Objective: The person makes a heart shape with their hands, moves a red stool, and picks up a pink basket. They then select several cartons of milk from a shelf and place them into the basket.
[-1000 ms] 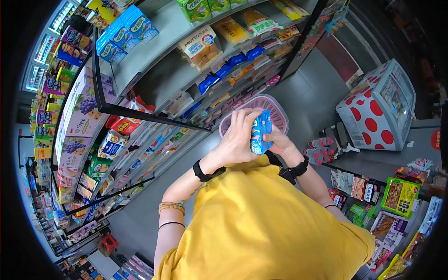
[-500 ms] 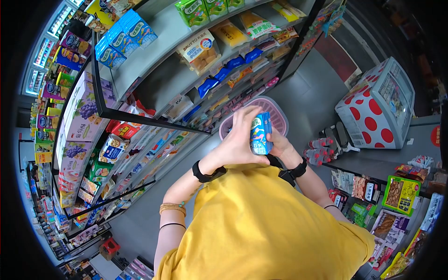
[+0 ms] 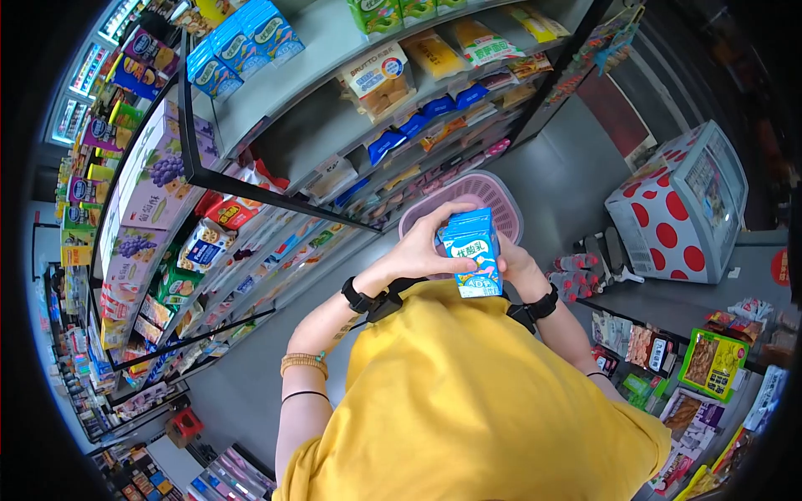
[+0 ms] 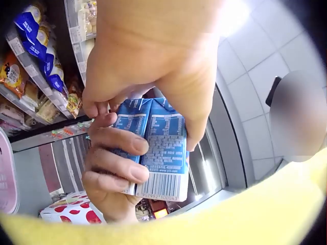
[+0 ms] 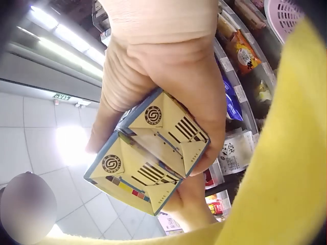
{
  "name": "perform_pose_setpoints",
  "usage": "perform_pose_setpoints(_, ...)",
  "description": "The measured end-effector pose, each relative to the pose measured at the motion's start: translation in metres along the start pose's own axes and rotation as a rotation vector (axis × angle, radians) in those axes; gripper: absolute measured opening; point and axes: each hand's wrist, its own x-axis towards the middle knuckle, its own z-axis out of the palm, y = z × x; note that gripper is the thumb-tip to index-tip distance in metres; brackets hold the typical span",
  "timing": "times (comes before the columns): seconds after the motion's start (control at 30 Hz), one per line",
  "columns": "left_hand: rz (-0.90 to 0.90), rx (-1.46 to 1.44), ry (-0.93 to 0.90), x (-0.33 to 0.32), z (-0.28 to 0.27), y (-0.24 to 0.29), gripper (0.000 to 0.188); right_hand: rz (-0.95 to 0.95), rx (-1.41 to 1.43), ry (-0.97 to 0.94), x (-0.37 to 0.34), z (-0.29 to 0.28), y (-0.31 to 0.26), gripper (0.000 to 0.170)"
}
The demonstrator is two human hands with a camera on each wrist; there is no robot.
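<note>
Two blue drink cartons are held side by side before the chest, printed front facing up toward the head camera. My left hand grips them from the left, thumb across the front. From the other side my right hand holds them too. In the left wrist view, the right hand's fingers curl over the cartons' back, above the barcode. The right wrist view shows the two cream-coloured carton bottoms next to each other, between the right thumb and fingers.
A pink plastic basket stands on the floor just beyond the hands. Shelves of packaged food run along the left and front, with more blue cartons at the top. A red-dotted freezer and bottles are at the right.
Both hands have turned the cartons so that their front label now faces up toward the head camera. The left thumb has come across the front. The head view has shifted slightly.
</note>
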Motion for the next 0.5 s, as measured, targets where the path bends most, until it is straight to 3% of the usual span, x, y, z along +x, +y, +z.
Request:
perform_pose_setpoints(0.1,0.113,0.056,0.094,-0.006,-0.002,-0.012,0.087,0.03,-0.051,-0.08,0.008,-0.016,0.009,0.113)
perform_pose_setpoints(0.2,0.128,0.008,0.169,-0.016,-0.004,-0.013,0.088,0.073,-0.132,-0.012,0.013,-0.026,0.015,0.12)
perform_pose_setpoints(0.3,0.042,0.019,0.275,-0.026,-0.015,-0.03,0.089,0.022,-0.195,-0.034,0.023,-0.022,0.01,0.122)
perform_pose_setpoints(0.4,-0.04,-0.034,0.387,-0.032,-0.023,-0.046,0.088,-0.004,-0.438,-0.009,0.036,-0.024,0.024,0.118)
perform_pose_setpoints(0.43,-0.081,-0.051,0.395,-0.033,-0.026,-0.054,0.089,0.032,-0.601,0.053,0.041,-0.017,0.024,0.114)
perform_pose_setpoints(0.5,-0.164,-0.093,0.405,-0.036,-0.031,-0.072,0.093,0.119,-0.582,0.094,0.051,-0.032,0.03,0.109)
